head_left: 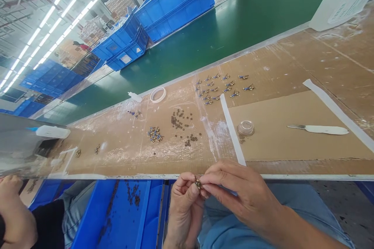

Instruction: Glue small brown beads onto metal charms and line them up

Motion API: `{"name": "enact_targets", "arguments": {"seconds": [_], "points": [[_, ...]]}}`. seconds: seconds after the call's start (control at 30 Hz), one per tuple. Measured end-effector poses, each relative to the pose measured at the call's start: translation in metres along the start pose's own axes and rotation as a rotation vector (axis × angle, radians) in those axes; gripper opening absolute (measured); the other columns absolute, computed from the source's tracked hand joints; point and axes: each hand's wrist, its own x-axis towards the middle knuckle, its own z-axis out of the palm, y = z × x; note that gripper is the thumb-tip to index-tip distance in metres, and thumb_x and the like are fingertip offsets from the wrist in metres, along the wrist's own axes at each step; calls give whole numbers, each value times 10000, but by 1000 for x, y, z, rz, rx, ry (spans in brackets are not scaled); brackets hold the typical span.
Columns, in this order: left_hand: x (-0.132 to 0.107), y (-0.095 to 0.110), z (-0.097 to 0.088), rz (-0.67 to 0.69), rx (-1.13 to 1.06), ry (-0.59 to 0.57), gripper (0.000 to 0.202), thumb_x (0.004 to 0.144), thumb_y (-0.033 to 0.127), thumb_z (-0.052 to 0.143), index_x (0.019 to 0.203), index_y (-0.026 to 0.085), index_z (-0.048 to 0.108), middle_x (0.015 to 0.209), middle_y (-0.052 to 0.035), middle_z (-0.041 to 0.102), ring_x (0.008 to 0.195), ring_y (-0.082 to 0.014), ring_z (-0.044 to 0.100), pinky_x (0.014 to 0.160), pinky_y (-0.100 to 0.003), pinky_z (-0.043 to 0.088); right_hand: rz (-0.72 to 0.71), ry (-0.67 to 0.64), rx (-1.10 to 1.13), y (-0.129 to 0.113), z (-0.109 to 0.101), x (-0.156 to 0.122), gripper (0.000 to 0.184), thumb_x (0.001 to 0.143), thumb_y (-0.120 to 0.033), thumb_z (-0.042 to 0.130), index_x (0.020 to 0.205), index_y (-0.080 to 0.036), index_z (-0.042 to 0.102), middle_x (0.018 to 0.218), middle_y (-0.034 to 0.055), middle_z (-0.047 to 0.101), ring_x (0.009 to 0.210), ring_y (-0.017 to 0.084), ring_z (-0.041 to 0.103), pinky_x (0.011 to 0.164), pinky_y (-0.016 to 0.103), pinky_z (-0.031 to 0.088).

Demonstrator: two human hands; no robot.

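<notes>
My left hand (185, 198) and my right hand (244, 192) meet just below the table's front edge. Between their fingertips is a small dark and gold metal part (198, 183); its exact kind is too small to make out. Both hands pinch it, the left with thumb and forefinger, the right with its fingers from the side. Beyond them on the tabletop lie scattered small brown round pieces (178, 120). A heap of small blue and gold parts (154, 135) sits to their left, and similar parts (216, 89) are spread out farther back.
On the cardboard-covered table are a white-handled knife (325, 129), a small clear round container (246, 128), a tape roll (158, 95) and squeeze bottles (53, 132). A green conveyor (233, 19) runs behind, with blue crates (178, 4). A blue bin (140, 206) and another person's arm (17, 214) are at left.
</notes>
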Motion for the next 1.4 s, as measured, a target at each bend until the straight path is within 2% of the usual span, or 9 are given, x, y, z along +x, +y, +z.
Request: {"name": "enact_targets", "arguments": {"seconds": [0.23, 0.4, 0.63, 0.77, 1.07, 1.3, 1.4], "points": [[2, -1, 3, 21, 33, -25, 120, 712, 155, 860, 751, 191, 753, 678, 14, 703, 638, -70, 649, 649, -145, 537, -6, -7, -37, 1, -1, 0, 146, 971, -165, 550, 1024, -200, 682, 890, 20, 706, 796, 113, 653, 718, 225, 548], [2, -1, 0, 14, 28, -3, 139, 706, 149, 864, 806, 172, 770, 734, -4, 733, 639, -73, 665, 653, -151, 553, 5, -10, -23, 2, -2, -2, 142, 971, -173, 558, 1035, -208, 680, 892, 20, 703, 780, 108, 657, 701, 210, 548], [2, -10, 0, -162, -196, 100, 217, 632, 127, 910, 802, 160, 780, 701, -5, 742, 563, -41, 667, 589, -102, 556, 22, -19, -43, 5, 1, -3, 138, 975, -181, 551, 1023, -212, 677, 900, 13, 700, 782, 107, 655, 703, 213, 542], [2, -15, -1, -199, -242, 137, 208, 631, 127, 911, 781, 152, 771, 653, 12, 713, 553, -43, 662, 577, -113, 567, 32, -17, -71, 5, 3, -4, 144, 978, -182, 541, 1007, -213, 678, 885, 6, 703, 769, 105, 650, 689, 212, 534], [3, -15, 1, -203, -294, 89, 198, 624, 102, 910, 767, 142, 780, 728, -11, 756, 598, -39, 692, 586, -66, 560, 47, -26, -53, 1, 1, -3, 145, 974, -181, 546, 1007, -214, 683, 890, 14, 708, 781, 114, 662, 696, 218, 544], [1, -16, -3, -215, -280, 65, 195, 634, 119, 909, 779, 150, 782, 705, 1, 741, 578, -25, 676, 594, -63, 545, 42, -15, -46, 1, 2, -4, 142, 965, -159, 554, 1019, -217, 671, 890, 6, 701, 791, 106, 666, 700, 203, 551], [1, -15, -1, -171, -221, 65, 208, 627, 125, 912, 785, 156, 780, 708, -1, 739, 573, -34, 665, 590, -85, 545, 30, -12, -36, 3, 1, -6, 138, 965, -155, 559, 1033, -215, 663, 894, 14, 694, 793, 109, 661, 701, 203, 548]]}}
